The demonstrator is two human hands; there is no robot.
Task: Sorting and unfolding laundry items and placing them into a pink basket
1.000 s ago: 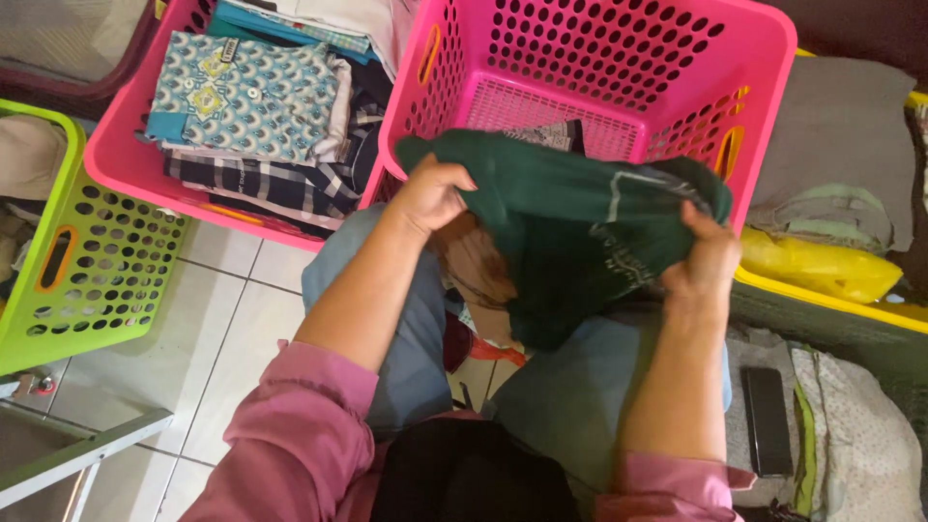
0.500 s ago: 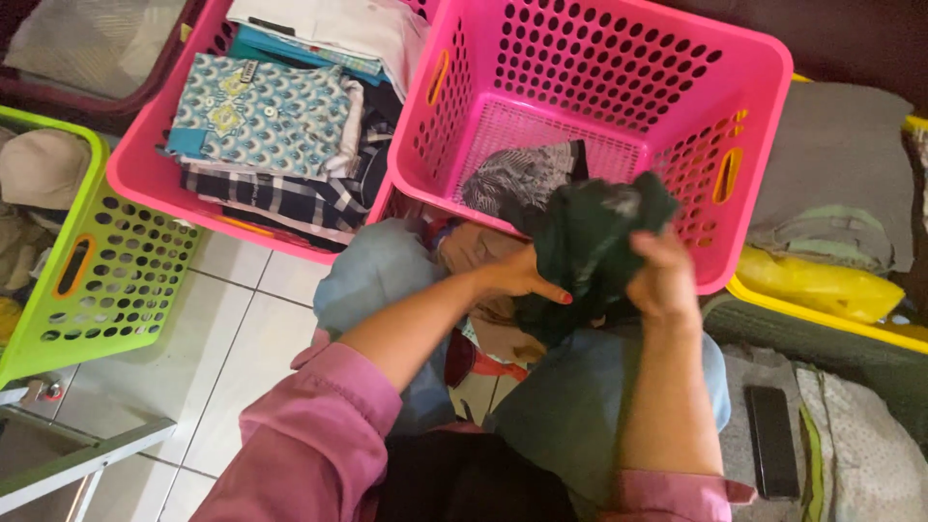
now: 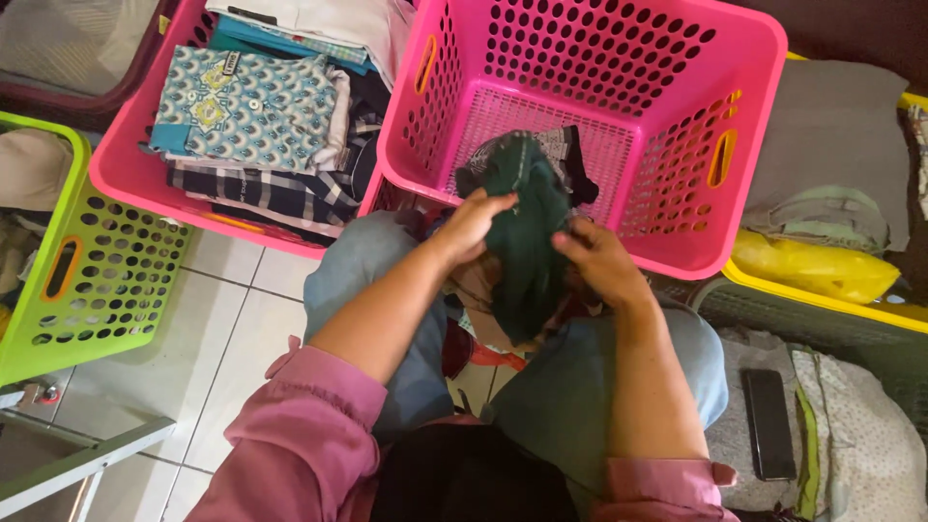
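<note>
Two pink baskets sit ahead of my knees. The far-left pink basket is packed with folded shirts. The pink basket on the right is nearly bare, with one patterned cloth on its floor, so most of its floor is open. A green basket stands at the left edge, and a yellow tub sits at the right.

Over my lap, at the right basket's near rim, I hold a dark green garment, bunched narrow. My left hand pinches its upper left side; my right hand grips its right side, fingers seemingly tucked in the folds. A black phone lies near my right knee.
</note>
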